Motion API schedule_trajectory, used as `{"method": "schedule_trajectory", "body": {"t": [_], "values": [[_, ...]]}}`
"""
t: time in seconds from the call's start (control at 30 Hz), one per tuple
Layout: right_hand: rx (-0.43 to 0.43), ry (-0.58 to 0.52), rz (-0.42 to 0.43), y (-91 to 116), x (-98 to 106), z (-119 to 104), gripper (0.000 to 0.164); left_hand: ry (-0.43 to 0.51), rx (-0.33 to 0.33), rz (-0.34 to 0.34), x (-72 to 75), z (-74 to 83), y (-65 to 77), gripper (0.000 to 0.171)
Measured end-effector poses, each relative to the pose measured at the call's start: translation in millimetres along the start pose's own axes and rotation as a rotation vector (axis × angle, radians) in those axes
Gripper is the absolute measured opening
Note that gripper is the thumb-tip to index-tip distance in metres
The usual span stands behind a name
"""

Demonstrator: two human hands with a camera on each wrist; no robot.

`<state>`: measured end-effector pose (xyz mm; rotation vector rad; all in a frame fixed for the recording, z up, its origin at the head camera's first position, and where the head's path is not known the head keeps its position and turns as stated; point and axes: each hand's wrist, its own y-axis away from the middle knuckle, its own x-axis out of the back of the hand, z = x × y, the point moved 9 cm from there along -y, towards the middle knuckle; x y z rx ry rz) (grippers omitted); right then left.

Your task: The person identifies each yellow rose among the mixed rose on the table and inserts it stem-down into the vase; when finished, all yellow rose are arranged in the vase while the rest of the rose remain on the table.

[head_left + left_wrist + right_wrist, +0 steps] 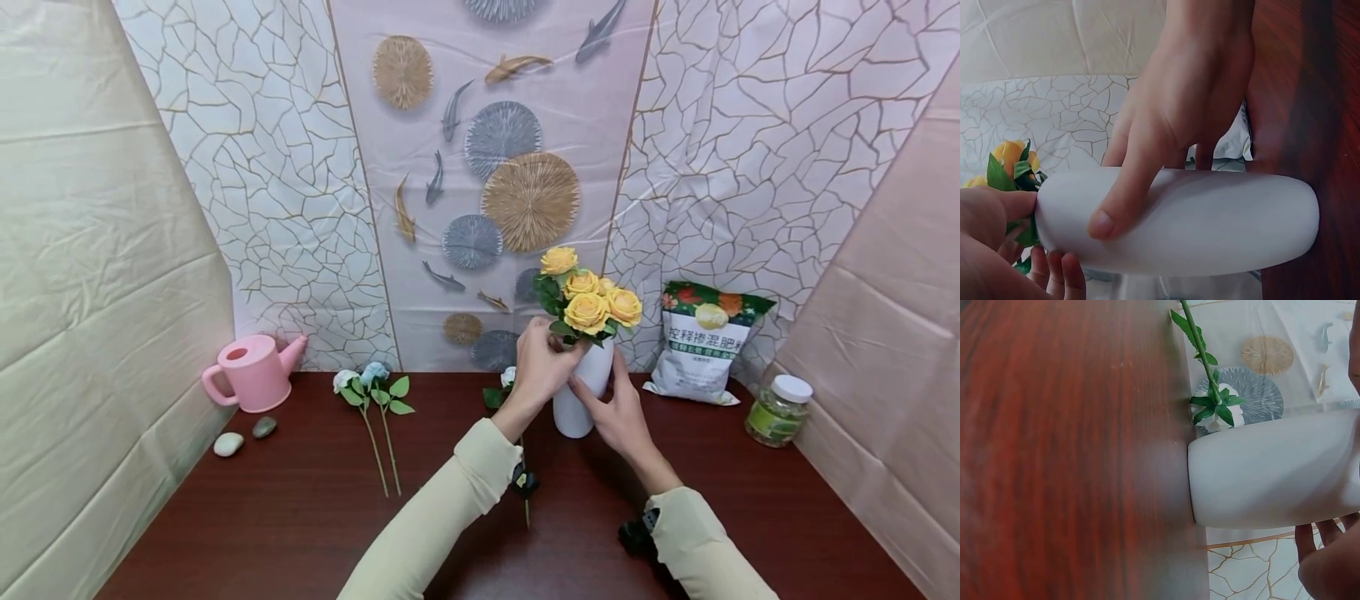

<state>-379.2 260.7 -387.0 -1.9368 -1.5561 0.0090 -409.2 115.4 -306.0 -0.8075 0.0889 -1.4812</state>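
Observation:
A white vase (573, 414) stands on the table, with a bunch of yellow roses (587, 312) and green leaves at its mouth. My left hand (542, 358) is at the vase's mouth, its fingers pinching the bunch just below the blooms. In the left wrist view that hand (988, 240) also touches the rim. The stems inside the vase are hidden. My right hand (621, 415) grips the vase's side, its thumb across the white wall in the left wrist view. Behind my left forearm lies a white rose (508, 377), partly covered.
At the left are a pink watering can (257, 375), a white pebble (228, 444), a grey pebble (264, 427), and a white rose (346, 381) beside a blue rose (374, 372). A fertilizer bag (701, 343) and a lidded jar (780, 412) stand at the right.

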Motion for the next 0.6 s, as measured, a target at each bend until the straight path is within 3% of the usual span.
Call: {"method": "schedule_trajectory", "body": {"t": [0.07,0.17,0.37,0.5,0.6], "values": [[-0.012,-0.003,-0.011,2.2,-0.1,-8.9,0.084,0.037,0.004,-0.012,2.7,-4.3,3.5,0.022],[-0.033,0.001,-0.027,4.7,-0.6,-17.7,0.084,0.1,-0.009,-0.033,10.3,-10.1,9.5,0.031],[-0.037,-0.011,-0.021,4.0,4.6,-3.4,0.077,0.132,-0.126,-0.046,41.6,-26.7,20.6,0.023],[0.042,-0.039,0.05,-3.1,23.4,11.4,0.054,0.022,-0.152,-0.014,79.9,-54.4,24.9,0.02],[0.078,0.033,0.129,-9.3,47.9,15.2,0.048,-0.172,-0.138,0.018,114.7,-82.9,27.9,0.025]]}}
